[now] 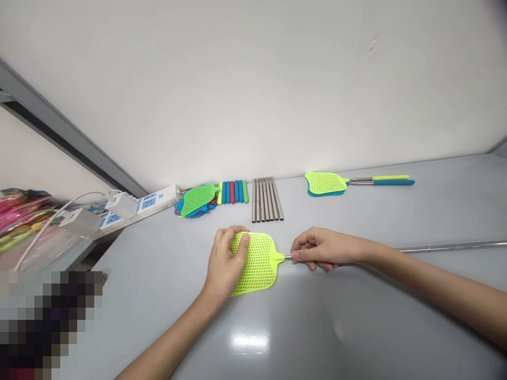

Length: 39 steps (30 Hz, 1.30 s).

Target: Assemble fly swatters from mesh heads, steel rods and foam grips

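Observation:
A yellow-green fly swatter head (259,264) lies before me, its neck joined to a thin metal rod (447,247) that runs off to the right. My left hand (229,258) grips the head's left edge, thumb on top and fingers behind. Just past the neck, my right hand (317,249) pinches the rod between thumb and fingertips. Part of the rod is hidden behind my right hand and forearm.
Along the wall sit a pile of swatter heads (198,199), a row of coloured handles (232,192), several metal tubes (267,200) and two swatters with handles (327,183). A power strip (158,198) with plugged-in chargers stands at the left, beside colourful bags (31,216).

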Each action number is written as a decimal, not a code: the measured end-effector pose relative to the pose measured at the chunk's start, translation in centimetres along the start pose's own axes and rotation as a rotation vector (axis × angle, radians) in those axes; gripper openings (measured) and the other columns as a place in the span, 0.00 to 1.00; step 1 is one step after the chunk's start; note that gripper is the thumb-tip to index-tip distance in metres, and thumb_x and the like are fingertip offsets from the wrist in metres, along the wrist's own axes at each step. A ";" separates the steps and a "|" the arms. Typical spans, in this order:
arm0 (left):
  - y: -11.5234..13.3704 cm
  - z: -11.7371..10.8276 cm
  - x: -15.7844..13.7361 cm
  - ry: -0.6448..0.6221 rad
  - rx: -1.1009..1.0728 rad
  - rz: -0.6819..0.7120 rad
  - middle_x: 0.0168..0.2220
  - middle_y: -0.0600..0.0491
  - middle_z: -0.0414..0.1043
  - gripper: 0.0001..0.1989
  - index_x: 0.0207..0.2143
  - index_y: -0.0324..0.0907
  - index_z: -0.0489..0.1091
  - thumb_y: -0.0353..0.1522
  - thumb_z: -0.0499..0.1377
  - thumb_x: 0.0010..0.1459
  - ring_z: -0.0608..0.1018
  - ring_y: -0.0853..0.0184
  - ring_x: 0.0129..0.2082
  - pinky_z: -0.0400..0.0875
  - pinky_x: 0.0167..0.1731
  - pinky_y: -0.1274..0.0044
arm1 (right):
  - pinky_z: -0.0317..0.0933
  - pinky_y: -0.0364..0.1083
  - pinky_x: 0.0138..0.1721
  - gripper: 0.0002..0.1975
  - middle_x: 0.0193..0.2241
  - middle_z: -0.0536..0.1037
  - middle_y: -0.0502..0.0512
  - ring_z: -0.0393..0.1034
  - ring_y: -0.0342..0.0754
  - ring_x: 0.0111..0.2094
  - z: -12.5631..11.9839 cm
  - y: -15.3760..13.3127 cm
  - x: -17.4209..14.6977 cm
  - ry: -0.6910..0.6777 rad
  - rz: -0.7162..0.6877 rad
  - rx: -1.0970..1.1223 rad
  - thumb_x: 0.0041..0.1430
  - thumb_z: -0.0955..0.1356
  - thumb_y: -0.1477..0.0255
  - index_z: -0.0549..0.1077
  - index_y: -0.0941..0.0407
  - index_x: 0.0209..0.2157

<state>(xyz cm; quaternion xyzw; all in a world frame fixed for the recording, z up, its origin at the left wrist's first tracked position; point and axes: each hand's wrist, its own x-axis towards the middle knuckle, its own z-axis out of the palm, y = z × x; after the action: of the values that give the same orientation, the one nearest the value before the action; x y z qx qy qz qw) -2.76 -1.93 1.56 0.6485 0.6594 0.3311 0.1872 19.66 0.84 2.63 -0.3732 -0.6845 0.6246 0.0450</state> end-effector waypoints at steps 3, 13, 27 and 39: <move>0.0 0.0 0.0 -0.002 -0.003 -0.003 0.35 0.53 0.64 0.11 0.34 0.45 0.66 0.39 0.49 0.54 0.68 0.65 0.38 0.62 0.41 0.73 | 0.49 0.35 0.12 0.13 0.20 0.66 0.47 0.54 0.34 0.13 0.0 0.0 0.0 -0.002 -0.003 -0.001 0.53 0.62 0.63 0.67 0.59 0.30; 0.0 0.0 0.1 0.001 -0.002 -0.003 0.34 0.53 0.64 0.10 0.33 0.45 0.67 0.38 0.49 0.54 0.68 0.65 0.38 0.62 0.40 0.73 | 0.49 0.35 0.12 0.11 0.19 0.66 0.47 0.54 0.34 0.13 0.1 0.1 0.0 -0.004 -0.027 0.015 0.55 0.60 0.66 0.67 0.59 0.31; -0.1 0.1 0.1 -0.008 -0.030 -0.015 0.35 0.53 0.65 0.11 0.33 0.45 0.66 0.39 0.49 0.54 0.68 0.65 0.38 0.62 0.40 0.73 | 0.49 0.35 0.12 0.12 0.20 0.66 0.47 0.55 0.34 0.13 0.1 0.3 -0.1 0.020 -0.012 -0.061 0.54 0.61 0.64 0.66 0.59 0.28; 0.1 0.1 0.3 -0.007 -0.025 -0.019 0.35 0.54 0.65 0.11 0.33 0.45 0.67 0.38 0.49 0.54 0.68 0.65 0.38 0.62 0.40 0.74 | 0.48 0.35 0.11 0.10 0.19 0.66 0.47 0.55 0.34 0.12 0.3 0.2 -0.1 0.064 -0.009 -0.091 0.53 0.60 0.66 0.66 0.58 0.27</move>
<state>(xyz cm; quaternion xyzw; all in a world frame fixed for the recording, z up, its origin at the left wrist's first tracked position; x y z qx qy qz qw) -2.62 -1.62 1.58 0.6409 0.6606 0.3354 0.2007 19.65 0.52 2.40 -0.3915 -0.7120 0.5806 0.0527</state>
